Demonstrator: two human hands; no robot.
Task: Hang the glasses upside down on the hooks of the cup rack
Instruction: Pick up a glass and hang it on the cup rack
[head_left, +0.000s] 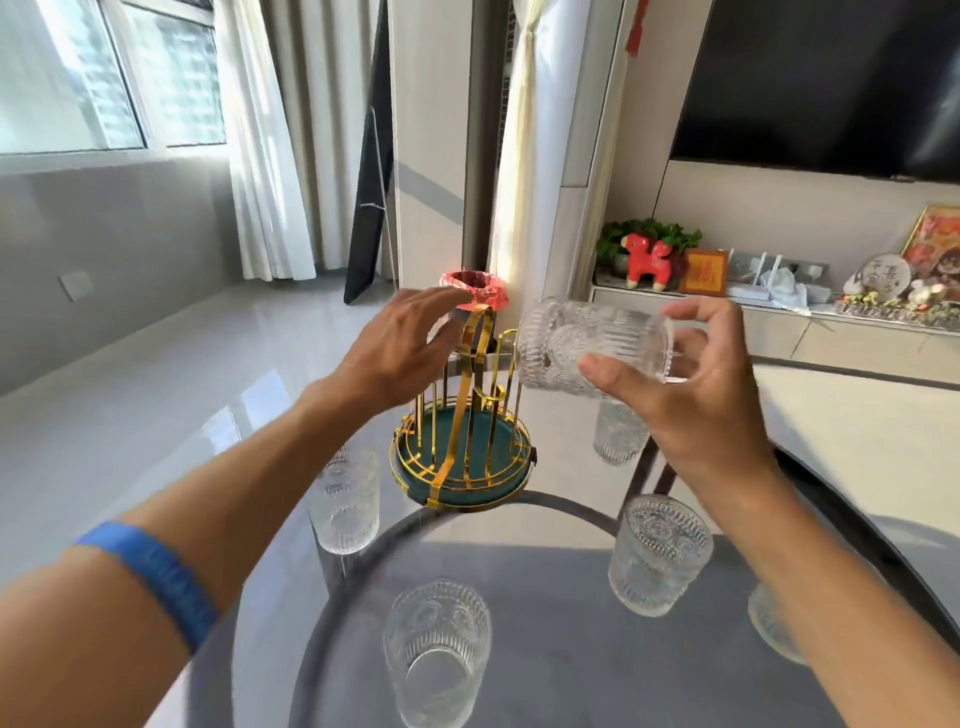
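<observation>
A gold wire cup rack with a dark green round base stands on the glass table. My right hand holds a ribbed clear glass on its side, just right of the rack's upper hooks. My left hand hovers with fingers spread beside the rack's top loop, left of it, holding nothing. Several more ribbed glasses stand upright on the table: one left of the rack, one near the front, one at the right, one behind my right hand.
The round glass table has a dark frame beneath it. Another glass shows partly under my right forearm. A bin with a red liner stands on the floor behind the rack. A low cabinet with ornaments runs along the right wall.
</observation>
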